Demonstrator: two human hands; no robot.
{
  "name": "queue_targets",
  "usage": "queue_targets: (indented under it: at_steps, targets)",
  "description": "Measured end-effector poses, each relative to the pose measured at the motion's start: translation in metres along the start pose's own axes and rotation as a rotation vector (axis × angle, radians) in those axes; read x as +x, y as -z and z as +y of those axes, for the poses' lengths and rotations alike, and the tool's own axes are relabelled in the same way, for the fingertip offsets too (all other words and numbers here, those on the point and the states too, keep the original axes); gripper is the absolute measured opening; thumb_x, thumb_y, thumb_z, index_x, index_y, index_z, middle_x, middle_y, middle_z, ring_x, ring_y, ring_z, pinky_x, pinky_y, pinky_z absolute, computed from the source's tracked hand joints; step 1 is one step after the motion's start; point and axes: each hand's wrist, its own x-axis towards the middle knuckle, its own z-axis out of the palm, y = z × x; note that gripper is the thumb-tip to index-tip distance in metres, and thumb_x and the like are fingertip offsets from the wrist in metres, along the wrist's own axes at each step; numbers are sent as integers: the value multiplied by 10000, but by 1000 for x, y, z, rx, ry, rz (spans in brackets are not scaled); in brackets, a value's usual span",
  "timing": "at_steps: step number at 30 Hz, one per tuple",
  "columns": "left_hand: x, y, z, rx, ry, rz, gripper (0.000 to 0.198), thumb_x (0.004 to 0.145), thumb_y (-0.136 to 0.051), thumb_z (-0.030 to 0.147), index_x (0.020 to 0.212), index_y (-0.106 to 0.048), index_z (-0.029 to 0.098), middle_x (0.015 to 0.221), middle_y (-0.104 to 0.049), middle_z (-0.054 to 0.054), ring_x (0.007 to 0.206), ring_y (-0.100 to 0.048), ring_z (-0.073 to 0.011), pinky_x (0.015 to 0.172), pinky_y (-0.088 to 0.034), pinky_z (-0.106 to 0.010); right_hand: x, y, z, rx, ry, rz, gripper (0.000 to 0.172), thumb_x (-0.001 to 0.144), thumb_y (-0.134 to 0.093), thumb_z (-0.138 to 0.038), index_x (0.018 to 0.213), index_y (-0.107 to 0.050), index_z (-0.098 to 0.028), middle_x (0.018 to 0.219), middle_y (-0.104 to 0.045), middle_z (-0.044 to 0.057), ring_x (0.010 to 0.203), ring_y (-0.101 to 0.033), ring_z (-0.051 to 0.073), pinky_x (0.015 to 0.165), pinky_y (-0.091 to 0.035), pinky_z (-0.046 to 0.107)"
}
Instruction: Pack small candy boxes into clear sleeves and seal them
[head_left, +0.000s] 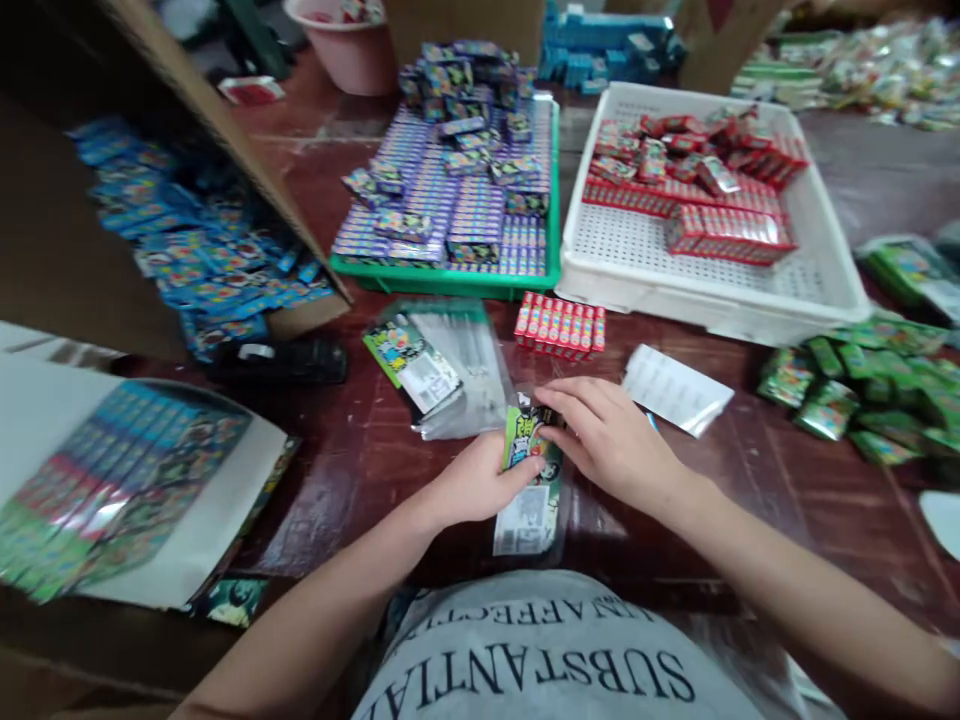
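Observation:
My left hand [476, 480] grips the left side of a flat green-and-black printed packet [523, 518], its thumb lying across the front. A white barcode label covers the packet's lower part. My right hand [611, 435] is closed at the packet's top right, with fingers bent over the upper edge; a small shiny bit shows there. Just beyond the hands lie clear plastic bags [476, 350] with a similar printed card [416, 365] on top. A block of small red boxes [560, 325] sits ahead of my right hand, and a white printed sheet [675, 390] lies to its right.
Behind stand a green tray [450, 282] of purple boxes and a white basket [705, 300] of red boxes. Green packs [885, 385] are heaped at right. On the left, a cardboard box [225, 120] holds blue packs, near a black object [281, 362] and printed sheets [112, 490].

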Motion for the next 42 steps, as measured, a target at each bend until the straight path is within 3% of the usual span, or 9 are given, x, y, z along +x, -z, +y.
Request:
queue_targets:
  at_steps: [3,7,10,14,18,21,24,34,42]
  targets:
    - [6,-7,3,56,-16,-121,186,952,-549,308,955,-664,162,856,-632,-8,777,-544,-159,743,-480,-288,-3,13,9,16,-18,-133,253,984,-615,-328,1184,-633,-175,1102,-705,108,1009,-656,271,879,-568,463]
    - [11,-14,9,-18,18,-101,145,932,-558,277,969,-642,164,875,-616,-1,785,-530,-151,747,-464,-274,-13,10,11,-64,-27,-41,269,1002,-582,-321,1201,-645,-152,1105,-695,137,992,-649,276,850,-563,469]
    - [11,-17,12,-54,67,-115,117,915,-579,271,858,-594,170,786,-553,23,715,-480,-131,685,-422,-252,-17,6,12,80,-73,-22,271,991,-606,-307,1225,-631,-173,1128,-682,125,1025,-648,257,871,-571,448]
    - [7,-20,13,-119,101,-165,142,927,-585,295,862,-594,169,762,-533,28,695,-466,-126,659,-398,-246,-18,3,10,258,-143,-88,95,979,-624,-264,1049,-649,-205,1033,-665,69,970,-648,218,858,-576,404]
    - [5,-18,15,-117,52,-30,139,948,-561,286,963,-630,166,907,-603,-8,820,-520,-154,788,-446,-283,-24,0,9,315,-185,-47,229,957,-658,-274,1176,-615,-222,1137,-628,87,1045,-636,229,893,-574,416]
    - [6,-14,18,-106,45,50,144,947,-560,298,916,-611,167,857,-571,1,779,-494,-148,751,-437,-275,-25,2,13,217,-196,58,396,929,-697,-309,1298,-574,-236,1235,-602,120,1178,-581,291,981,-533,508]
    - [7,-11,21,-107,31,26,166,948,-553,308,859,-583,170,797,-524,15,720,-457,-136,695,-420,-261,-21,7,17,147,-145,61,429,928,-695,-322,1330,-566,-241,1248,-606,123,1162,-569,303,972,-529,516]
    - [10,-18,21,-35,64,37,97,895,-565,251,857,-594,167,777,-551,16,721,-487,-143,697,-418,-274,-4,2,12,198,-109,-13,311,955,-656,-301,1255,-606,-239,1167,-652,101,1074,-639,278,903,-558,485]
    - [18,-25,6,-130,173,226,163,809,-709,304,780,-647,156,749,-642,15,679,-551,-135,646,-425,-252,-1,-1,13,210,-103,-5,241,960,-647,-280,1192,-619,-223,1131,-659,97,1059,-641,269,911,-561,477]
